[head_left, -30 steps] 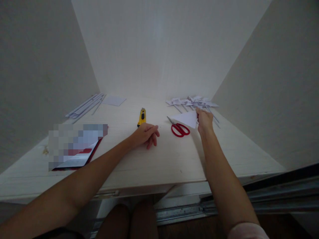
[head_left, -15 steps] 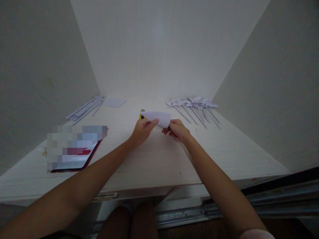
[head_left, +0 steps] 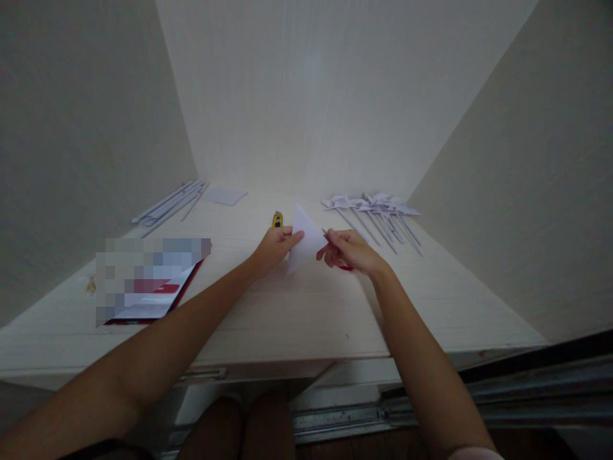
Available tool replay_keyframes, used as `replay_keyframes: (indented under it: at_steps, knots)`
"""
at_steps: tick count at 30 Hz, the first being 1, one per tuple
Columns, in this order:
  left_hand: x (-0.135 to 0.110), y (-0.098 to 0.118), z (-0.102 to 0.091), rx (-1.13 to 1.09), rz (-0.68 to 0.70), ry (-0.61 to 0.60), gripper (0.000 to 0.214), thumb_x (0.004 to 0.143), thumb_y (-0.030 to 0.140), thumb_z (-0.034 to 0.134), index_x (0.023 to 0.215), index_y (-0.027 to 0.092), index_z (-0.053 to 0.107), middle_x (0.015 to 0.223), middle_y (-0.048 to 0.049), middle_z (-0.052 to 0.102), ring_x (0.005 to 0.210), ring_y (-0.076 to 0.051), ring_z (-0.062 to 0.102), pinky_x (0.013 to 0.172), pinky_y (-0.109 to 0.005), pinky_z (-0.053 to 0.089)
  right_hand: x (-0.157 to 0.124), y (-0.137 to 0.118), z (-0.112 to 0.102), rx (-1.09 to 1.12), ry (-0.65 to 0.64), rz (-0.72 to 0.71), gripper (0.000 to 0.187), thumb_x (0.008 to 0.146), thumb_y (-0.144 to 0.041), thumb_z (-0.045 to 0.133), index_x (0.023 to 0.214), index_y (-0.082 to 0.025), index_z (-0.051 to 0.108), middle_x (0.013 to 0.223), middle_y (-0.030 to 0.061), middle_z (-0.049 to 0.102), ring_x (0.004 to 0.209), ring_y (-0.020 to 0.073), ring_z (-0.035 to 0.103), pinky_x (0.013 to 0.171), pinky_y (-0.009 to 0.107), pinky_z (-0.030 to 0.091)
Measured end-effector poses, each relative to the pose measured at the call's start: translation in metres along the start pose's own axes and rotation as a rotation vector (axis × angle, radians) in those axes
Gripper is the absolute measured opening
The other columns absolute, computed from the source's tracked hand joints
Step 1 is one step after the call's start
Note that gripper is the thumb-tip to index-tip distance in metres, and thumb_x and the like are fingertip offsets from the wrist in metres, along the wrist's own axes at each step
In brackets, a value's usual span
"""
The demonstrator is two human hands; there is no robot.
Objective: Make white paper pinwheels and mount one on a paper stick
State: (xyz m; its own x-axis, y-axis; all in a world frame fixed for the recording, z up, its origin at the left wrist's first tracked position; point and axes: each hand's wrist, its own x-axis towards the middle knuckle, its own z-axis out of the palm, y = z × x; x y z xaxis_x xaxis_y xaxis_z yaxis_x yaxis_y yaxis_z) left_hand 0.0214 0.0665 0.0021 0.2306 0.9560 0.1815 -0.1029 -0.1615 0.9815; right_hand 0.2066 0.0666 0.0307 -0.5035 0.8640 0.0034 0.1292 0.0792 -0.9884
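Note:
A small white sheet of paper point(head_left: 304, 241) is held up over the middle of the pale wooden table point(head_left: 306, 313), tilted on edge. My left hand point(head_left: 274, 246) pinches its left side. My right hand point(head_left: 347, 250) pinches its right side. Behind my left hand a yellow utility knife point(head_left: 276, 220) lies on the table. Red scissors point(head_left: 345, 266) lie under my right hand, mostly hidden by it.
Several white paper pinwheels on sticks point(head_left: 376, 211) lie at the back right. A bundle of thin white sticks point(head_left: 168, 203) and a white paper square point(head_left: 223, 196) lie at the back left. A red-edged booklet point(head_left: 151, 291) lies at the left. White walls enclose three sides.
My right hand carried the paper from beside the pinwheels to the table's middle. My left hand rose from the table and took its left side. The paper then turned up on edge.

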Motion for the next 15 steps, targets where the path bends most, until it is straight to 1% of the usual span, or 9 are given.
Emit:
replay_keyframes:
  at_steps: [2,4,7,11,13,15]
  knots:
    - [0.0009,-0.0003,-0.0005,0.002,-0.001,0.011,0.02,0.072,0.03,0.06,0.068,0.011,0.063,0.057,-0.0014,0.062,0.051,-0.011,0.054,0.056,-0.026,0.048,0.0018,0.0014,-0.003,0.085,0.093,-0.006,0.052,0.076,-0.06,0.046,0.07,-0.01,0.059,0.058,0.0088,0.065,0.036,0.007,0.048,0.03,0.018,0.025]
    - [0.0011,-0.0006,-0.0005,-0.003,0.003,0.024,0.019,0.072,0.028,0.059,0.065,0.011,0.064,0.057,-0.0016,0.062,0.05,-0.01,0.053,0.054,-0.024,0.046,0.0034,0.003,-0.0042,0.12,0.145,-0.013,0.053,0.077,-0.061,0.045,0.07,-0.01,0.058,0.057,0.0098,0.066,0.034,0.0072,0.047,0.029,0.018,0.025]
    - [0.001,-0.001,0.0001,-0.013,0.011,0.042,0.017,0.072,0.026,0.061,0.064,0.012,0.064,0.057,-0.002,0.062,0.05,-0.01,0.053,0.05,-0.022,0.044,0.0037,0.0049,-0.0035,0.098,0.108,-0.011,0.047,0.074,-0.058,0.052,0.067,-0.012,0.055,0.055,0.0082,0.065,0.031,0.0064,0.045,0.027,0.018,0.022]
    - [0.0008,-0.0011,0.0001,0.014,0.025,0.028,0.016,0.072,0.024,0.061,0.061,0.012,0.062,0.055,-0.0015,0.061,0.047,-0.009,0.053,0.046,-0.021,0.043,0.0016,0.0065,-0.0035,0.041,0.02,-0.015,0.035,0.072,-0.045,0.061,0.063,-0.012,0.054,0.054,0.0044,0.064,0.029,0.0035,0.039,0.026,0.016,0.018]
    - [0.0003,-0.001,0.0,0.028,0.037,0.008,0.019,0.072,0.025,0.061,0.059,0.012,0.06,0.055,-0.0014,0.061,0.046,-0.009,0.053,0.044,-0.02,0.042,0.0009,0.0066,-0.0041,0.029,0.005,-0.018,0.028,0.071,-0.038,0.064,0.065,-0.012,0.055,0.053,0.0024,0.063,0.029,0.0032,0.039,0.026,0.016,0.018]
    - [-0.0007,-0.0012,0.0002,0.016,0.025,-0.036,0.019,0.073,0.028,0.06,0.062,0.012,0.058,0.056,-0.0022,0.062,0.045,-0.011,0.055,0.042,-0.021,0.043,0.0008,0.0063,-0.0041,0.023,0.013,-0.025,0.023,0.071,-0.034,0.064,0.068,-0.012,0.056,0.052,0.0007,0.062,0.029,0.0034,0.04,0.027,0.016,0.02]
